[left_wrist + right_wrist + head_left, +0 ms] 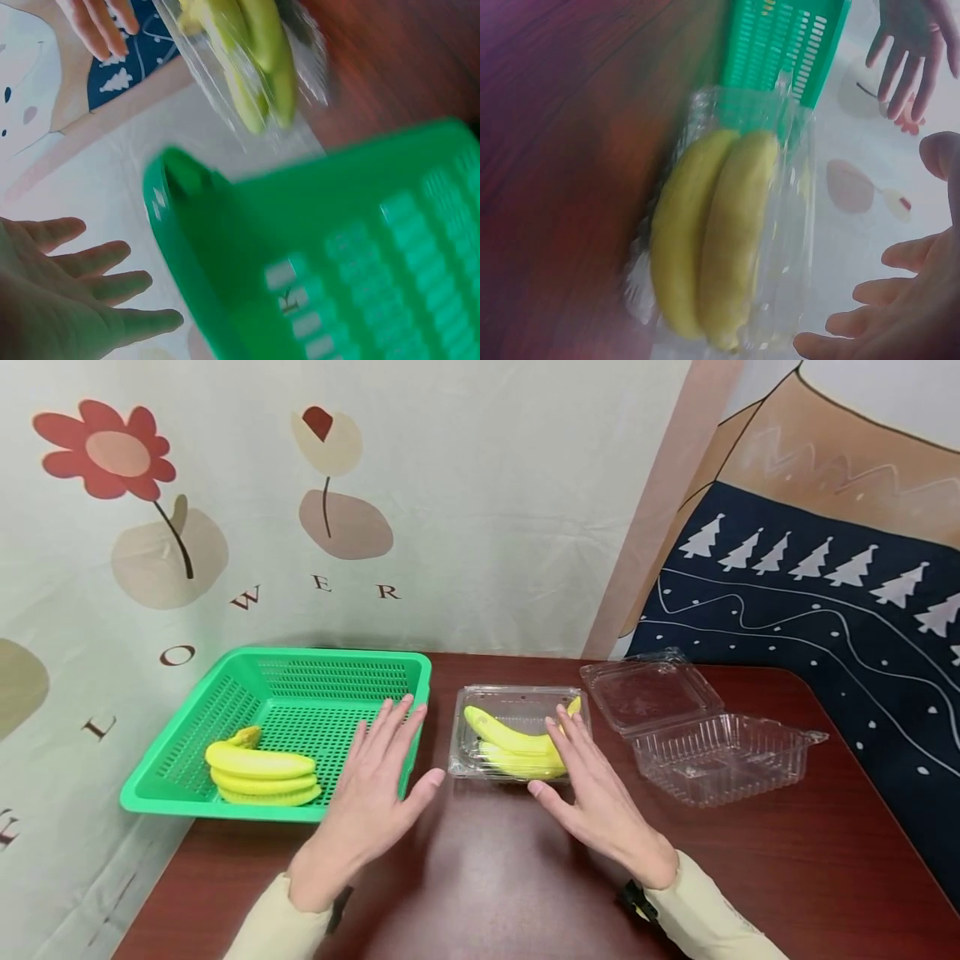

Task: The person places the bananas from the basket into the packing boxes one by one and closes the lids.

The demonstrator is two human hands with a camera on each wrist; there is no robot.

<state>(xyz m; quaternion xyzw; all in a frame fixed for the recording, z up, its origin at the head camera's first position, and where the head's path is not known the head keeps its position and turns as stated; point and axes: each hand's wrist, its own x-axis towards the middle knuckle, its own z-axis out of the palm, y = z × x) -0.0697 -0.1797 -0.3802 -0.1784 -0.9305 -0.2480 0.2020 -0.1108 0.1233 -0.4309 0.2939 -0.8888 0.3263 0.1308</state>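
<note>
My left hand (372,797), fingers straight and spread, is raised beside the right end of the green basket (217,810) and holds nothing. My right hand (603,802) has its fingers extended over the right side of a clear plastic clamshell box (459,735), overlapping it in the head view. Inside that box lie yellow bananas (498,733), partly hidden by the right fingers. In the right wrist view two bananas (731,232) show through the clear plastic, with the right hand apart from them.
A bunch of bananas (262,766) sits in the front left of the basket. To the right, a second clamshell box (720,760) stands with its lid (652,689) folded back. Behind the brown table (495,877) hangs a printed cloth (487,527).
</note>
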